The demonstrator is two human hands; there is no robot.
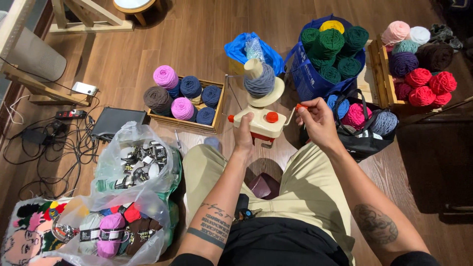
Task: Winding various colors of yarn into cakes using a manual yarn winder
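Yarn everywhere: big blue bag of green balls (331, 49) far right, wooden crate (183, 96) left. Centre, the plastic yarn winder (258, 113) looks light but wobbly. Left hand (243, 134) fingers clamp its base, right hand (319, 122) pinches the orange crank handle (300, 106).

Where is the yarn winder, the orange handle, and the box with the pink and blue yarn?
yarn winder (261, 123), head view, on its cream base.
orange crank handle (300, 106), head view, on its tip by the right hand (319, 123).
wooden box (185, 125), head view, on its front wall.
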